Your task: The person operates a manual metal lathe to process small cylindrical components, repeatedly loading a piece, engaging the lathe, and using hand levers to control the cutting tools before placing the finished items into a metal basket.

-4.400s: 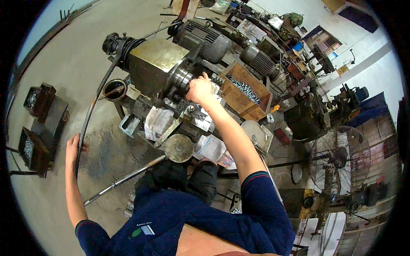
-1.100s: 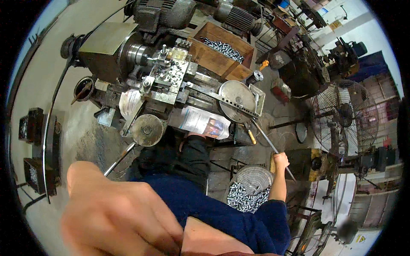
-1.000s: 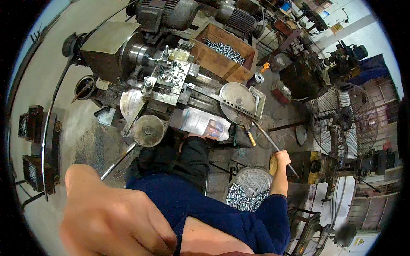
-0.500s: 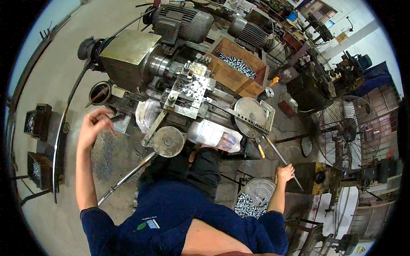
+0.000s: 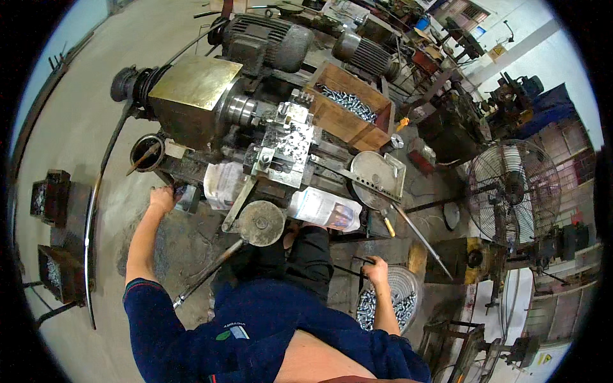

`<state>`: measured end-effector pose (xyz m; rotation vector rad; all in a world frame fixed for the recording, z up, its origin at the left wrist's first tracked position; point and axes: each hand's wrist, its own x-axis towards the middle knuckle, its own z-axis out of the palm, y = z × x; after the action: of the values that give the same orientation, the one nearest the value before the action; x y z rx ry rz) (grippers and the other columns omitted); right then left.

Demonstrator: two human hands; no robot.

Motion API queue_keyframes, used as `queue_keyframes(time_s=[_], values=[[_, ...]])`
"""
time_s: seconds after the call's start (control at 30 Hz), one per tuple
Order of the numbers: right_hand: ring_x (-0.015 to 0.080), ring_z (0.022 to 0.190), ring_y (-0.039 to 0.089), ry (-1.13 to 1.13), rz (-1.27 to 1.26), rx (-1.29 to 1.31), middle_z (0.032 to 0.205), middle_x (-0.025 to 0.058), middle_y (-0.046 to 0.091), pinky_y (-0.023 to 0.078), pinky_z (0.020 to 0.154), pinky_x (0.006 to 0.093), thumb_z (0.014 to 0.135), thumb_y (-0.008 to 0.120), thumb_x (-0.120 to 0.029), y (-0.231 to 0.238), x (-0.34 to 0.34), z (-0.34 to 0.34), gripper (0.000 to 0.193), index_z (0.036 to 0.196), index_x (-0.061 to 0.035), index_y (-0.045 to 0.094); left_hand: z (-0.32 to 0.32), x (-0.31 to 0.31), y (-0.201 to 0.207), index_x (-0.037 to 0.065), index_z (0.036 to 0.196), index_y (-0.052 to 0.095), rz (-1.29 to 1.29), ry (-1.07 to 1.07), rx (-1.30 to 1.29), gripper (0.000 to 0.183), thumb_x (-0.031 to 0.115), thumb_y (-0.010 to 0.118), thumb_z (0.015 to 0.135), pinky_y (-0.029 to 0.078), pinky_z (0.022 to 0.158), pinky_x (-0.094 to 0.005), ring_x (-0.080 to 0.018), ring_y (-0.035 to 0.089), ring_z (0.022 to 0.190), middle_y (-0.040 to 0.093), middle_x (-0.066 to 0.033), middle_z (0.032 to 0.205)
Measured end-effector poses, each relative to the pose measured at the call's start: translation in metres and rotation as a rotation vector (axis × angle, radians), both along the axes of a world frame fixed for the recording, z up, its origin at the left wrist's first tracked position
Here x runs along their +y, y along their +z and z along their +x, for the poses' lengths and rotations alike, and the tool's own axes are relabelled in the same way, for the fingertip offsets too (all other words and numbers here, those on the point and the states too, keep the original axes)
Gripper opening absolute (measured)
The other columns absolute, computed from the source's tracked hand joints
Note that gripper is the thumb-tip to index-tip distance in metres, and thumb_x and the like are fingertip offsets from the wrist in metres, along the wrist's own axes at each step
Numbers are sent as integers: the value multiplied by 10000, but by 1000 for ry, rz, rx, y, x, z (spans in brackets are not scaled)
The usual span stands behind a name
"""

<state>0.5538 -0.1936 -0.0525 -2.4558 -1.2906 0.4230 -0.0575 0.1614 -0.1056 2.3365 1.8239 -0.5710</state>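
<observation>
I sit in front of a small metal lathe. My left hand reaches to the machine's left front and touches a small metal tray there; its fingers look curled, and whether they grip is unclear. My right hand is low at my right side, on the near rim of a round wire basket filled with several small shiny metal parts. The fingers point down into the basket, and I cannot see whether they hold a part. A long lever rod slants free beside that hand.
A wooden box of metal parts stands behind the lathe, and a round handwheel faces my knees. A floor fan is at the right. Dark crates and a curved bar are at the left.
My left hand dropped from the air onto the tray at the lathe's left front. My right hand let go of the long lever rod and moved down-left to the basket.
</observation>
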Motion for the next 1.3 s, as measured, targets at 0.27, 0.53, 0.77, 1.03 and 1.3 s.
queue_keyframes(time_s=[0.27, 0.53, 0.77, 1.03, 1.3], values=[[333, 848, 626, 9, -107, 65, 894, 206, 640, 487, 779, 365, 585, 625, -181, 12, 7, -11, 430, 994, -53, 656, 34, -26, -112, 41, 840, 600, 399, 556, -289, 451, 474, 478, 817, 498, 652, -454, -344, 632, 735, 641, -178, 787], [325, 871, 626, 229, 118, -46, 931, 197, 642, 490, 786, 361, 605, 615, -120, 104, 108, -16, 419, 1015, -36, 639, -13, -21, -76, 56, 881, 598, 296, 166, -206, 275, 316, 549, 807, 501, 678, -432, -318, 637, 764, 650, -146, 857], [326, 942, 560, 775, 574, -37, 985, 174, 611, 455, 839, 377, 567, 630, -137, 199, 255, -149, 351, 905, -45, 652, -21, -26, 47, 67, 1031, 596, 263, 175, -378, 380, 367, 572, 799, 474, 738, -441, -321, 604, 874, 633, -157, 916], [300, 1014, 519, 1088, 336, -651, 948, 161, 607, 325, 1000, 387, 496, 650, -234, 190, 390, -263, 284, 706, -45, 682, -149, -70, 200, 71, 1031, 600, 836, 412, -381, 320, 327, 500, 869, 474, 687, -415, -334, 607, 817, 633, -159, 894], [295, 823, 624, 1033, 138, -539, 775, 167, 648, 392, 950, 356, 515, 626, -203, 179, 411, -269, 249, 694, -33, 662, -63, -152, 156, -14, 864, 568, 612, 694, -261, 500, 474, 591, 760, 470, 683, -461, -387, 607, 768, 610, -246, 766]])
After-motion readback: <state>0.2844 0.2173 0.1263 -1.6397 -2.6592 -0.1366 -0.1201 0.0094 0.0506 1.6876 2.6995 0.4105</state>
